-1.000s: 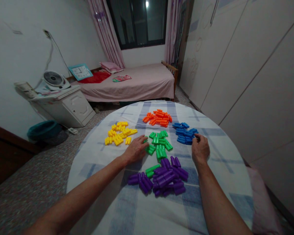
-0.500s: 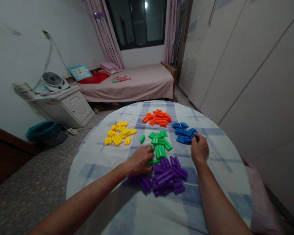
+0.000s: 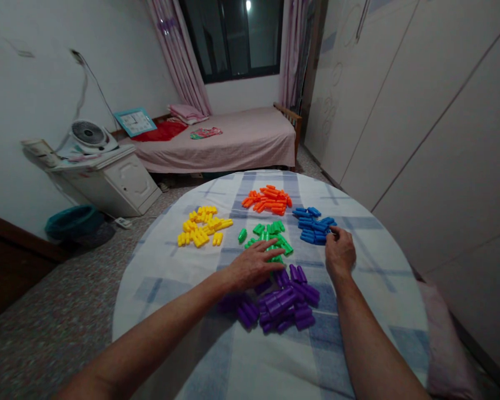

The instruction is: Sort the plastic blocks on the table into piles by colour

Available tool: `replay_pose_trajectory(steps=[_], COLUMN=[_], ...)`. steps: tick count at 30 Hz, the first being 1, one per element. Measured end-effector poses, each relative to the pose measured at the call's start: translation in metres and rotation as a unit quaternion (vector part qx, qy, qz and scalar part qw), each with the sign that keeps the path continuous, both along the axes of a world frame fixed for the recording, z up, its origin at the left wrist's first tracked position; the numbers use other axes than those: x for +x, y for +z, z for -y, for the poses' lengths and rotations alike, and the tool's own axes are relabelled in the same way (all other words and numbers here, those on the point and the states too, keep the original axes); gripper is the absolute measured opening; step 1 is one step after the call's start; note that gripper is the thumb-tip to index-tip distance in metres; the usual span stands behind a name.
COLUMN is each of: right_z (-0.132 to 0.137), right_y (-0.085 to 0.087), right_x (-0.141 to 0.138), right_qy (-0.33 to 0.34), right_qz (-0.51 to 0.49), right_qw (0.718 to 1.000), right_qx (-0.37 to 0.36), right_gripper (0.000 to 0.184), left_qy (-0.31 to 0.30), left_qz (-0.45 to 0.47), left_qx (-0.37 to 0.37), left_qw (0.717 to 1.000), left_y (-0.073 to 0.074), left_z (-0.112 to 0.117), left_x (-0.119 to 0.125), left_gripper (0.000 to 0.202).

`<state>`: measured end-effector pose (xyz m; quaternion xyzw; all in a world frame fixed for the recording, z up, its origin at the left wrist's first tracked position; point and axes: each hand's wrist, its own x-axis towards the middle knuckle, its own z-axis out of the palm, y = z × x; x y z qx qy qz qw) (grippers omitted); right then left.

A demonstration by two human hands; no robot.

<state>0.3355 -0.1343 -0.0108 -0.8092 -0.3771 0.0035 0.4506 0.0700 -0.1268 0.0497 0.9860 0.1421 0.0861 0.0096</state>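
Observation:
My left hand (image 3: 256, 265) lies palm down with its fingers spread over the green plastic pieces (image 3: 283, 243), hiding part of that pile. Just below it is a larger heap of purple plastic pieces (image 3: 281, 304), partly under the hand's shadow. My right hand (image 3: 340, 251) rests at the right edge of the blue plastic pieces (image 3: 314, 228). Its fingers are curled together in a pinch, and what is between them, if anything, is hidden. A single green piece (image 3: 242, 235) sits apart, left of the green pile.
Yellow pieces (image 3: 200, 238) lie on the left and orange pieces (image 3: 270, 201) at the far side of the round table with its checked cloth (image 3: 166, 311). Beyond stand a bed (image 3: 250, 133), a white cabinet (image 3: 129, 180) with a fan (image 3: 90, 136), and a wardrobe (image 3: 433, 111).
My left hand has moved slightly right and away from me, its fingers going from curled beside the green pieces to spread over them. My right hand has hardly moved.

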Motion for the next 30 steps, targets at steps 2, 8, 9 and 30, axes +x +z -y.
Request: replay_pose_trajectory(steps=[2, 8, 9, 30], right_z=[0.0, 0.0, -0.001, 0.0], right_y=[0.0, -0.001, -0.002, 0.0], right_x=[0.0, 0.0, 0.0, -0.001], right_qy=[0.002, 0.002, 0.002, 0.001], right_qz=[-0.003, -0.006, -0.003, 0.0], right_qw=[1.0, 1.0, 1.0, 1.0], right_qx=[-0.001, -0.002, -0.001, 0.0], right_gripper=[0.039, 0.038, 0.038, 0.037], left_qy=[0.004, 0.114, 0.118, 0.416], left_qz=[-0.01, 0.008, 0.014, 0.232], left_qx=[-0.002, 0.004, -0.001, -0.075], left_qw=[1.0, 0.993, 0.993, 0.876], left_y=[-0.002, -0.012, -0.012, -0.059], left_z=[-0.004, -0.029, -0.029, -0.025], left_x=[0.005, -0.009, -0.012, -0.008], left_gripper=[0.038, 0.02, 0.022, 0.051])
